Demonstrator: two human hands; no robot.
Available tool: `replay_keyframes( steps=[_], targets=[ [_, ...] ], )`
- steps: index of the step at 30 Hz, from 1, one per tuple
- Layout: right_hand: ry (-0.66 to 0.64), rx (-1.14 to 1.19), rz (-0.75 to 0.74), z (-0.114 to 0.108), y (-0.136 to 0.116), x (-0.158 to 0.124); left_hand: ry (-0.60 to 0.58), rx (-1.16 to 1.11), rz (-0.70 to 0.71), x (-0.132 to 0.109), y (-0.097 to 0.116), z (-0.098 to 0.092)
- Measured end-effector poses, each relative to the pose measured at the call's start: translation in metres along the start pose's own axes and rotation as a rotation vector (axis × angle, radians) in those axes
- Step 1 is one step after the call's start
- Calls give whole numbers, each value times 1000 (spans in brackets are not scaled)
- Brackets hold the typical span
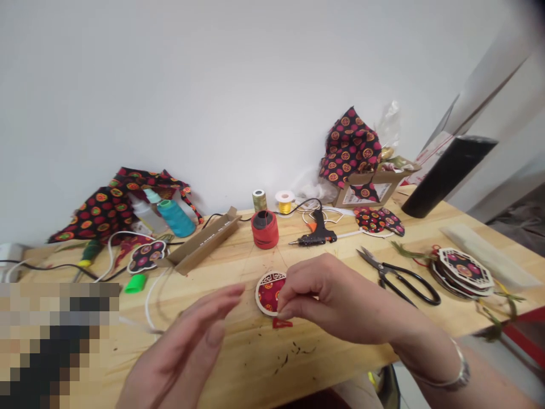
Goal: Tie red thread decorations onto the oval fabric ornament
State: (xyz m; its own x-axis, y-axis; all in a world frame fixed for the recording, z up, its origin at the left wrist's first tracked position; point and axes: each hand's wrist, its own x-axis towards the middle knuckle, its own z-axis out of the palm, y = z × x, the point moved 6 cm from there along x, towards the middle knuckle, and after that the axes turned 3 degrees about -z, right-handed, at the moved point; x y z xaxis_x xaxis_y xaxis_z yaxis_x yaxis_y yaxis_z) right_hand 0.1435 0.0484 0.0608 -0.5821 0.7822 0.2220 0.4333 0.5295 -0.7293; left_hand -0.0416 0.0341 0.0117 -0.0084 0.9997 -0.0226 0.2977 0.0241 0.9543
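Note:
A round wooden-rimmed ornament (268,299) with red patterned fabric and a cut-out fret along its top lies on the table in the middle. My right hand (317,289) is over its right side, fingertips pinched together; whatever is between them is hidden. Just below the ornament shows a small red piece (283,323), maybe fabric or ribbon. To the left, my left hand (191,341) is raised over the table with its fingers stretched out, touching nothing. Black-handled scissors (398,275) lie open to the right of my right hand.
Behind the ornament stand a red thread spool (264,230) and a black glue gun (315,232). Stacked ornaments (462,272) lie at right, near a black roll (449,176). A cardboard tray (208,241), teal thread cone (176,217) and green cap (135,283) are at left. Dark scraps (285,358) dot the front.

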Motion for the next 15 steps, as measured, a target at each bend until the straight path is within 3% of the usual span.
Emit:
replay_keyframes(
  steps=[3, 5, 7, 15],
  targets=[
    [-14, -50, -20, 6, -3, 3, -218, -333, -144, 9, 0, 36],
    [-30, -70, -15, 9, -2, 3, -368, -456, -219, 8, -4, 57],
    [-55, -76, -6, 12, 1, 2, -444, -527, -281, 6, -10, 69],
    [-70, -204, -3, 17, 11, 4, -400, -367, -364, 6, -23, 66]
  ],
)
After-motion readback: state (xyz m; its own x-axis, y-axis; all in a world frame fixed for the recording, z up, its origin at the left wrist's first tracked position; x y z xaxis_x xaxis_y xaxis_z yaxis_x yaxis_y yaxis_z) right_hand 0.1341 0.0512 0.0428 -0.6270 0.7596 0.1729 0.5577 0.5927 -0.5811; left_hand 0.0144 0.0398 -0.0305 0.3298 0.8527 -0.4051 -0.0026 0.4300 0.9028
